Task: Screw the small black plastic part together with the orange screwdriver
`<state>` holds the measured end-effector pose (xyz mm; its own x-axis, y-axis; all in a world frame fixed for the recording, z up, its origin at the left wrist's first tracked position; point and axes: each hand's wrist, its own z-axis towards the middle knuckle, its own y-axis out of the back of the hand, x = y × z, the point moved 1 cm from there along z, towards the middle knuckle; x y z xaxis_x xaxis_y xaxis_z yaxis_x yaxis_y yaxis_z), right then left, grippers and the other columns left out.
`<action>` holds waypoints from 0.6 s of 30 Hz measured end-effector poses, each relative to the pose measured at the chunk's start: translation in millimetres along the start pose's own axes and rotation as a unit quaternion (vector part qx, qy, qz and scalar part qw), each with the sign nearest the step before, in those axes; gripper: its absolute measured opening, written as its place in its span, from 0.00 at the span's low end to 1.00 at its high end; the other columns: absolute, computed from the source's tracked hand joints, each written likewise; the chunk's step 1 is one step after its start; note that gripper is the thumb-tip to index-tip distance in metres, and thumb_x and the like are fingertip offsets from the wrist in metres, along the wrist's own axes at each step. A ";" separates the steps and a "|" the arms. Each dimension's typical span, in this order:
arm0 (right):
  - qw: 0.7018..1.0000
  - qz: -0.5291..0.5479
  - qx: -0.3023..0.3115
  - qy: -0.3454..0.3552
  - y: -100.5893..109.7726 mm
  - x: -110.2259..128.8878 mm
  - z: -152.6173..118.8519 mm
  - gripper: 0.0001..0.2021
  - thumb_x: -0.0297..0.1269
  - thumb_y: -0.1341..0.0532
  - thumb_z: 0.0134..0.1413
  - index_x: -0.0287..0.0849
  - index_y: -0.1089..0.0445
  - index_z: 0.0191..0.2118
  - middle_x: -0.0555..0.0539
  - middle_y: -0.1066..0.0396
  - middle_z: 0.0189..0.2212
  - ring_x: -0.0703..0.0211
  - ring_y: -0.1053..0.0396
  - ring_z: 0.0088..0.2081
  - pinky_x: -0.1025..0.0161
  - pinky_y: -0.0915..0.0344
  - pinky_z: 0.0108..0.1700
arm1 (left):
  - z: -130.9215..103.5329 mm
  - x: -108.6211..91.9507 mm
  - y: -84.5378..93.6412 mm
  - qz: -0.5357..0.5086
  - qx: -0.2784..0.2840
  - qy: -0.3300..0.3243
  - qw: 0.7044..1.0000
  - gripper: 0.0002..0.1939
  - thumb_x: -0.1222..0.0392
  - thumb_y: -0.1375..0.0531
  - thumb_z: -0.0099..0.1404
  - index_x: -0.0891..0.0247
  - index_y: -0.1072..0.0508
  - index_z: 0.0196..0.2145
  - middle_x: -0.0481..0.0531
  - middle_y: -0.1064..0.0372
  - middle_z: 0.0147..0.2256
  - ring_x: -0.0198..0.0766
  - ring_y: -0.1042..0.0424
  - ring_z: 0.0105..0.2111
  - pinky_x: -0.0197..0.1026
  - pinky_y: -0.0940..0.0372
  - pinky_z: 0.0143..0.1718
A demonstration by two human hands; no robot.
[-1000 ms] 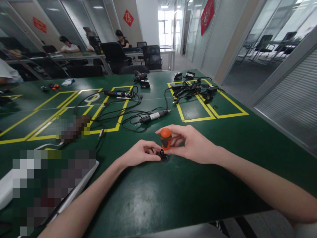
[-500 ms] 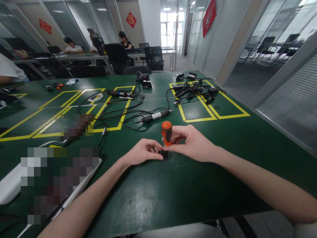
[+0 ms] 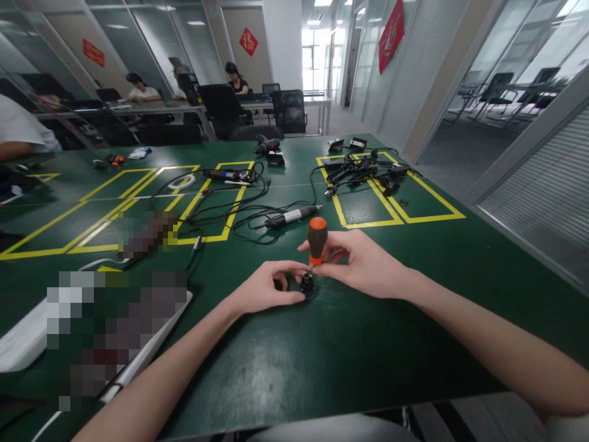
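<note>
My right hand (image 3: 352, 263) is closed around the lower part of a short screwdriver (image 3: 317, 239) with an orange and grey handle, held upright. The screwdriver's tip is hidden behind my fingers. Just left of it and lower, a small round black part (image 3: 307, 285) with a raised hollow centre stands on the green table (image 3: 276, 368). My left hand (image 3: 271, 286) grips this part from the left, thumb at its near side and fingers at its far side.
Beyond my hands lies a corded electric screwdriver (image 3: 294, 216) with looped black cable. A heap of black cables and adapters (image 3: 363, 169) sits at the back right inside yellow tape. A white-edged object (image 3: 147, 350), partly blurred, is at the left. People sit at desks behind.
The screwdriver has moved up and slightly right, off the black part, whose centre now shows. My left fingers have shifted a little around it. The view has tilted slightly.
</note>
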<state>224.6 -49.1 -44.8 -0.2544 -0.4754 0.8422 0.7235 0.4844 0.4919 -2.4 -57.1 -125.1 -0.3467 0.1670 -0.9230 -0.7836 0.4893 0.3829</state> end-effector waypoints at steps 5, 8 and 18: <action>1.000 -0.005 0.003 0.007 -5.3 2.1 -2.1 0.09 0.28 0.37 0.58 0.41 0.26 0.45 0.48 0.22 0.37 0.60 0.25 0.34 0.64 0.28 0.37 | -4.8 -8.7 -19.8 0.069 -0.103 0.019 0.992 0.23 0.50 0.26 0.52 0.65 0.24 0.41 0.50 0.24 0.36 0.32 0.32 0.26 0.34 0.37 0.27; 1.000 0.003 -0.006 -0.009 -8.7 4.1 -2.3 0.07 0.33 0.35 0.59 0.40 0.26 0.43 0.48 0.23 0.35 0.60 0.25 0.32 0.64 0.28 0.35 | -4.9 -8.2 -25.1 0.077 -0.102 -0.004 0.992 0.16 0.55 0.29 0.57 0.64 0.24 0.40 0.48 0.26 0.33 0.33 0.32 0.27 0.35 0.36 0.30; 0.996 -0.065 -0.034 0.045 -4.6 6.9 -2.5 0.05 0.35 0.36 0.63 0.41 0.23 0.41 0.46 0.23 0.38 0.60 0.25 0.35 0.65 0.29 0.34 | -3.8 -2.4 -26.6 0.105 -0.113 -0.057 0.986 0.12 0.60 0.31 0.59 0.64 0.24 0.41 0.49 0.28 0.35 0.34 0.32 0.31 0.37 0.35 0.34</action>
<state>221.1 -56.5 -41.8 -0.2921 -0.5960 0.7480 0.7311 0.3650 0.5764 17.3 -73.7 -132.9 -0.4636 0.3456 -0.8158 -0.8004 0.2316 0.5530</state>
